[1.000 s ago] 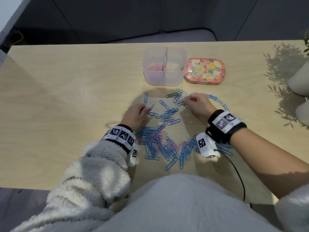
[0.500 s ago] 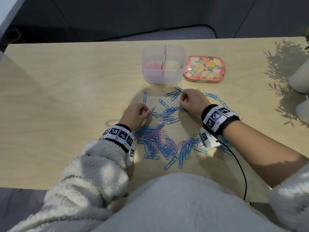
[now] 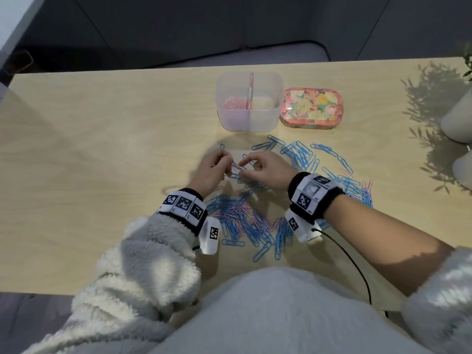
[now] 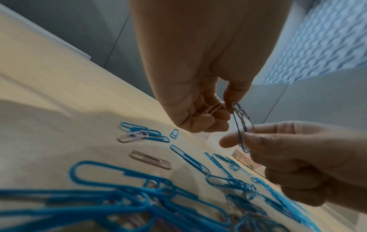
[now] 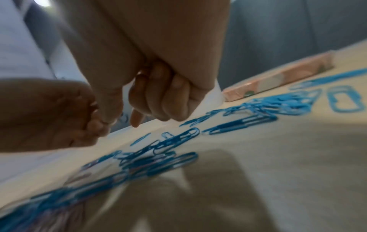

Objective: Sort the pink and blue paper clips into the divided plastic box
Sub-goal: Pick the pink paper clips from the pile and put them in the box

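Note:
My left hand [image 3: 227, 166] and right hand [image 3: 249, 164] meet just above the table, in front of the divided plastic box [image 3: 250, 122]. Between them hangs a blue paper clip [image 4: 241, 124] hooked with a paler clip. In the left wrist view my right hand [image 4: 238, 139] pinches its lower end and my left hand [image 4: 218, 113] touches its upper end. Pink clips [image 4: 212, 108] sit in the left hand's curled fingers. The box's left compartment holds pink clips [image 3: 232, 103]. A mixed pile of pink and blue clips [image 3: 242, 221] lies near my wrists.
A floral tin [image 3: 311, 108] sits right of the box. Heaps of blue clips [image 3: 298, 154] spread to the right, with more [image 3: 357, 187] behind my right wrist. Two white pots [image 3: 459, 118] stand at the table's right edge. A black cable [image 3: 352, 264] trails from my right wrist.
My right hand has moved left from the far blue clips to meet my left hand. Both hands have lifted slightly and now hold linked clips between them.

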A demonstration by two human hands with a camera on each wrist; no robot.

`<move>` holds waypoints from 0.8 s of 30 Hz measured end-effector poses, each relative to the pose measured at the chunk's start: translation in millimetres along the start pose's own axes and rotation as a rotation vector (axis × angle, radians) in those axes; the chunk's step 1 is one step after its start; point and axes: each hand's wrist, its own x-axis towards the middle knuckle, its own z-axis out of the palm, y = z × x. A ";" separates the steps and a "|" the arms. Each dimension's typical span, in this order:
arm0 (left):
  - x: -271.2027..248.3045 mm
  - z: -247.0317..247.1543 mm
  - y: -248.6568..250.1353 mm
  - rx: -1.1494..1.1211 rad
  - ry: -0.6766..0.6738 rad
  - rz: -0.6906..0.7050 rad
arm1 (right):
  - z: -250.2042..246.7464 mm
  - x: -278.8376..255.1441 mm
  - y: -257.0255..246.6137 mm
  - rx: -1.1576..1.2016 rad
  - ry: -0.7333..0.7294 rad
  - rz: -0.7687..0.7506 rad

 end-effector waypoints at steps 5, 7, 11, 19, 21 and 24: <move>-1.4 1.2 1.1 -0.042 0.029 0.031 | 4.4 -3.1 -5.4 0.098 0.007 -0.023; -1.8 4.4 -0.8 -0.049 0.047 0.000 | 4.6 -7.5 -3.4 -0.027 0.039 -0.046; -1.2 19.9 -5.1 -0.155 0.053 -0.112 | 2.3 -21.8 0.3 -0.319 0.139 -0.067; 0.8 26.8 1.2 -0.551 0.038 -0.245 | -13.5 -44.0 18.9 -0.279 0.213 -0.024; -1.2 28.7 2.5 -0.558 0.027 -0.259 | -18.9 -48.8 20.5 -0.350 0.230 -0.046; -2.3 31.6 5.4 -0.621 0.027 -0.299 | -20.5 -50.9 17.9 -0.512 0.254 -0.137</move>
